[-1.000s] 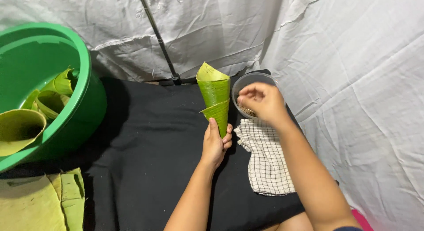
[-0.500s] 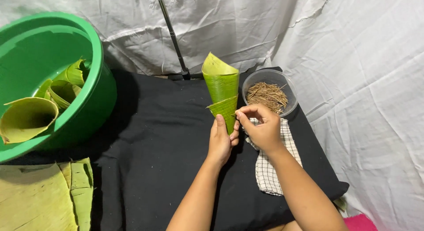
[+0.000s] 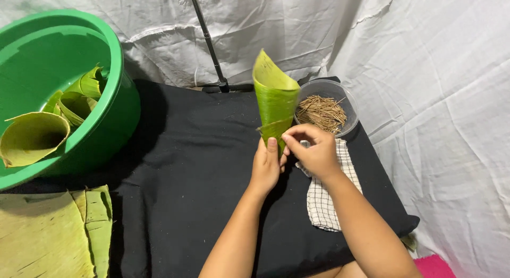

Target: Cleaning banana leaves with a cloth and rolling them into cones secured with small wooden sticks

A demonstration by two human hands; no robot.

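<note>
The left hand [image 3: 265, 169] grips a rolled green leaf cone [image 3: 273, 100] by its narrow lower end, fingers wrapped around it and the thumb laid upright against the overlapping flap. The right hand [image 3: 314, 150] meets it from the side, thumb and forefinger pressed together at the edge of that flap; whether a thin stick sits in the pinch is too small to tell. The cone is held up in the air over the black surface [image 3: 180, 166], toward its far right corner, just in front of a clear round bowl of thin brown sticks [image 3: 322, 112].

The step in hand looks like fastening the seam: the leaf is already rolled and the hands work at the place where the layers overlap. The next move would call for a steady hold from the left hand so the roll does not spring open, and a fine, well-aimed push from the right fingers through the overlapped layers without splitting the leaf along its ribs.

The cone's long axis runs nearly upright, leaning slightly left at the top. Its wide open mouth points up and away from the person; its tip points down into the left palm.

A checked cloth [image 3: 324, 203] lies on the surface under the right wrist. At the left edge a green basin [image 3: 114, 81] holds more rolled cones [image 3: 34, 137], and flat leaf pieces [image 3: 48, 233] lie at the near left corner.
</note>
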